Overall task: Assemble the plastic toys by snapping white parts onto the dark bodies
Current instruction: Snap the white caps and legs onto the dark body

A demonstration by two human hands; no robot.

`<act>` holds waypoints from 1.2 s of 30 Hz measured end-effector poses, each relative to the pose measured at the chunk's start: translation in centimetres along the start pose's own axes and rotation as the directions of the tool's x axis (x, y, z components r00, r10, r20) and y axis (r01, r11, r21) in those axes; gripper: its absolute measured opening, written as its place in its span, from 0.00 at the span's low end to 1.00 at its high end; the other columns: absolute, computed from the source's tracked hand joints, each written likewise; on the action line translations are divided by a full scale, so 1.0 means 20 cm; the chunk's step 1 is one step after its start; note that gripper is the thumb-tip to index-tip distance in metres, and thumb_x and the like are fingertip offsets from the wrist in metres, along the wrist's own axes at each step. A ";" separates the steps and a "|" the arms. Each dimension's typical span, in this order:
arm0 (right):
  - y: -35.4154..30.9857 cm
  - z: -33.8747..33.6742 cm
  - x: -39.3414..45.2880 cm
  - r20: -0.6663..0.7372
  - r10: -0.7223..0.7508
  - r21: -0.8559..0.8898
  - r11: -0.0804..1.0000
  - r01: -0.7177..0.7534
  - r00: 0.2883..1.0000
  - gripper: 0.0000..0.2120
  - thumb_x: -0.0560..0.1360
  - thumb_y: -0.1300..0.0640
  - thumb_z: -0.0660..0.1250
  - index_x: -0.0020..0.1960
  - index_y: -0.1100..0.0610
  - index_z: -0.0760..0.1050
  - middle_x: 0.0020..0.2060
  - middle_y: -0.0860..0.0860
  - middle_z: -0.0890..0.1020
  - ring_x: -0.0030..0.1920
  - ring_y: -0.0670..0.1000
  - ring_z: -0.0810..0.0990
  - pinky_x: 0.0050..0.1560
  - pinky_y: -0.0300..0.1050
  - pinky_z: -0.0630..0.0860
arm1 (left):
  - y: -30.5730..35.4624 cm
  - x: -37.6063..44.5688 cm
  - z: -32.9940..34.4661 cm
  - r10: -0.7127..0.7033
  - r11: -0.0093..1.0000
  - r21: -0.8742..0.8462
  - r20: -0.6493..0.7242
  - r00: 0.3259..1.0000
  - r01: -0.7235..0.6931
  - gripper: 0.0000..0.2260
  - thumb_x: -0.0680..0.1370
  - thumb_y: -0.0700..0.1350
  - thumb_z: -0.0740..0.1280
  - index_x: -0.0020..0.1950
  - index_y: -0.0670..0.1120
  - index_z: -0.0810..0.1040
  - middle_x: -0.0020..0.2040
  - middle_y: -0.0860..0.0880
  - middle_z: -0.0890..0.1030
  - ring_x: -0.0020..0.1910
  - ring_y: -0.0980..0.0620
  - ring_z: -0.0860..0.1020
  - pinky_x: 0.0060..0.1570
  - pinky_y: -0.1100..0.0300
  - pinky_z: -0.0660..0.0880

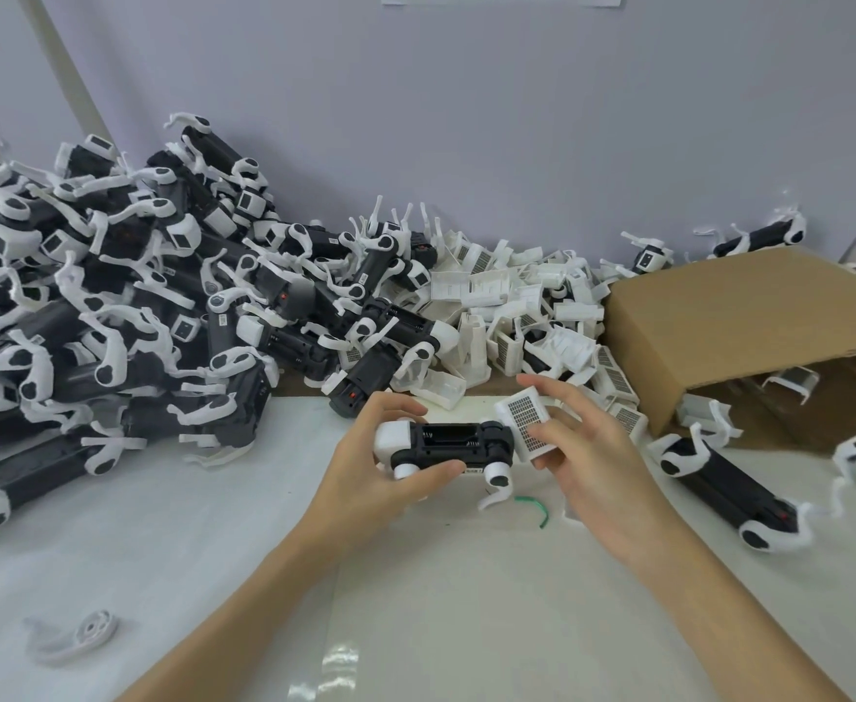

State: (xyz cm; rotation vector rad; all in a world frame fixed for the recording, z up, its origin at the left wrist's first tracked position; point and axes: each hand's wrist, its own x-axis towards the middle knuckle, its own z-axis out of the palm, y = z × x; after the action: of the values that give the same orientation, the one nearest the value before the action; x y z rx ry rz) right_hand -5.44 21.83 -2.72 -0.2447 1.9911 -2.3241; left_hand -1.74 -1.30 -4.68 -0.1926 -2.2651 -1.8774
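Note:
My left hand (390, 468) grips a dark toy body (458, 440) held level above the table, with a white cap on its left end and white legs hanging under it. My right hand (593, 458) pinches a white grille part (527, 423) and holds it against the body's right end. Whether the part is seated on the body I cannot tell.
A big heap of assembled dark-and-white toys (111, 306) fills the left. Loose white parts (527, 316) are piled at the back centre. A tipped cardboard box (750, 326) lies right, another toy (730, 488) in front of it. A green band (537, 509) and a white leg piece (86, 633) lie on the table.

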 end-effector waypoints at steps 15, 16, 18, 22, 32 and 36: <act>-0.11 0.03 -0.07 0.095 -0.190 -0.122 0.972 0.201 0.977 0.18 0.78 0.63 0.73 0.66 0.53 0.79 0.54 0.51 0.88 0.46 0.45 0.83 0.45 0.35 0.79 | 0.00 0.00 -0.01 0.078 0.995 0.058 0.054 0.995 -0.081 0.29 0.68 0.46 0.86 0.63 0.56 0.76 0.57 0.60 0.81 0.61 0.57 0.79 0.47 0.63 0.82; -0.12 0.04 -0.07 0.136 -0.195 -0.159 0.963 0.216 0.971 0.16 0.78 0.63 0.73 0.65 0.54 0.81 0.54 0.50 0.88 0.49 0.45 0.85 0.46 0.36 0.79 | 0.00 0.00 -0.01 0.094 0.993 0.059 0.062 0.994 -0.098 0.30 0.67 0.45 0.87 0.63 0.54 0.76 0.56 0.57 0.81 0.59 0.55 0.80 0.49 0.65 0.80; -0.11 0.07 -0.08 0.184 -0.214 -0.259 0.931 0.257 0.960 0.14 0.79 0.63 0.72 0.63 0.54 0.83 0.55 0.49 0.87 0.56 0.48 0.85 0.52 0.40 0.80 | -0.01 0.00 -0.01 0.127 0.988 0.078 0.073 0.989 -0.132 0.31 0.67 0.45 0.87 0.64 0.52 0.76 0.56 0.54 0.82 0.56 0.52 0.81 0.52 0.65 0.79; -0.06 0.11 -0.10 0.210 -0.383 -0.627 0.653 0.424 0.900 0.11 0.79 0.57 0.73 0.60 0.47 0.85 0.57 0.42 0.83 0.62 0.47 0.77 0.62 0.40 0.71 | -0.01 0.00 -0.01 0.196 0.969 0.136 0.084 0.977 -0.206 0.31 0.66 0.46 0.88 0.64 0.51 0.76 0.55 0.52 0.83 0.56 0.47 0.82 0.57 0.54 0.79; -0.07 0.11 -0.13 0.404 -0.411 -0.756 0.354 0.551 0.817 0.14 0.84 0.50 0.63 0.66 0.46 0.81 0.54 0.38 0.81 0.61 0.48 0.75 0.64 0.53 0.71 | -0.04 -0.01 0.00 0.308 0.925 0.204 0.090 0.947 -0.320 0.34 0.65 0.48 0.88 0.65 0.53 0.75 0.55 0.54 0.82 0.55 0.48 0.81 0.53 0.58 0.80; -0.09 0.08 -0.13 0.461 -0.362 -0.758 0.314 0.571 0.810 0.15 0.84 0.47 0.62 0.66 0.47 0.80 0.52 0.38 0.80 0.61 0.44 0.74 0.64 0.49 0.70 | -0.04 -0.03 0.02 0.389 0.865 0.295 0.113 0.914 -0.405 0.33 0.67 0.53 0.86 0.67 0.52 0.76 0.59 0.58 0.80 0.58 0.54 0.80 0.56 0.67 0.75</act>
State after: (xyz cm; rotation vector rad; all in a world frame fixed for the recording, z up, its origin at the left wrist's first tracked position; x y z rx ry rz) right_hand -2.59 20.95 -0.97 -1.2255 3.0949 -0.9884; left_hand -1.41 -1.07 -5.62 -0.6112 -2.2947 -1.3021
